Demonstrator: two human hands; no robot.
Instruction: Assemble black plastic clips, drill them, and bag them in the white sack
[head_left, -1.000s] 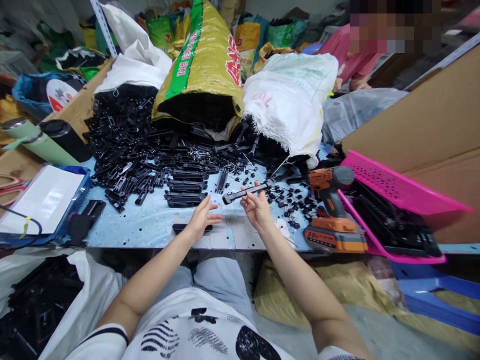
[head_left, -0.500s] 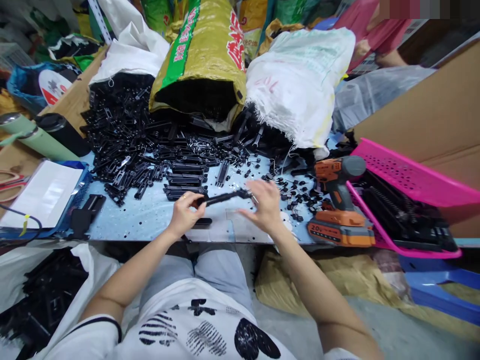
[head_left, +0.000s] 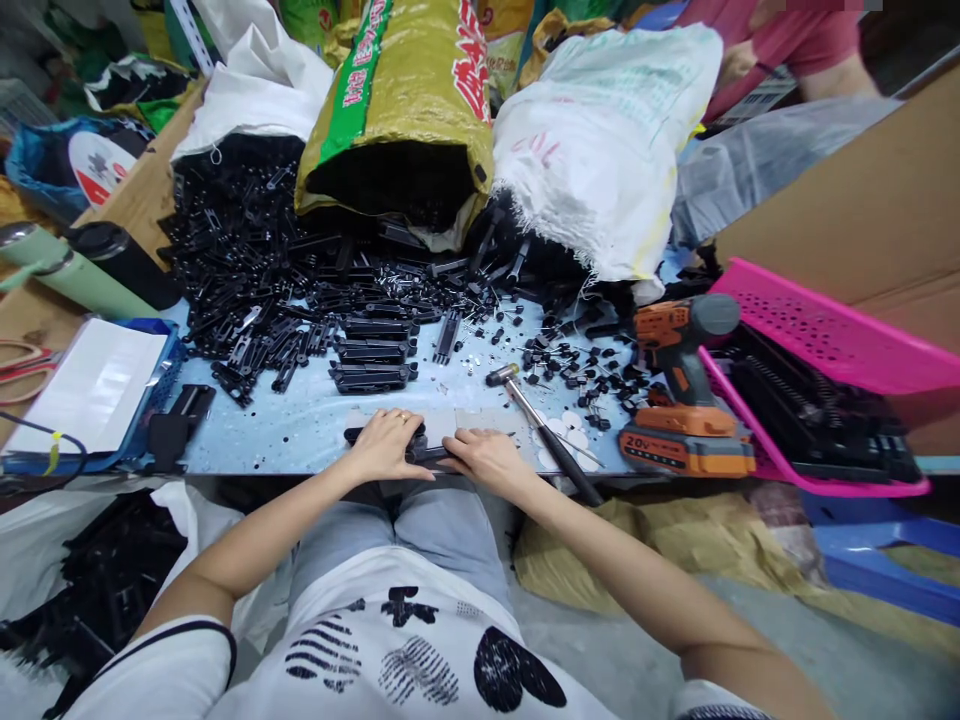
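My left hand (head_left: 386, 445) and my right hand (head_left: 486, 457) rest side by side at the front edge of the light blue table (head_left: 300, 425). Both press down on a long black plastic part (head_left: 429, 455) that lies flat between them. The left hand's fingers curl over its left end; the right hand's fingers lie over its right end. A small hammer (head_left: 541, 430) lies just right of my right hand, head pointing away. Three neat stacks of black parts (head_left: 373, 352) sit a little beyond my hands.
A big heap of black plastic parts (head_left: 255, 260) spills from open sacks (head_left: 405, 110) at the back. An orange cordless drill (head_left: 679, 395) and a pink basket (head_left: 817, 400) stand at right. A blue tray (head_left: 90, 390) and bottles are at left. Another person sits at far right.
Both hands carried the long black part from the air down to the table's front edge and now press on it. The hammer now shows beside the right hand.
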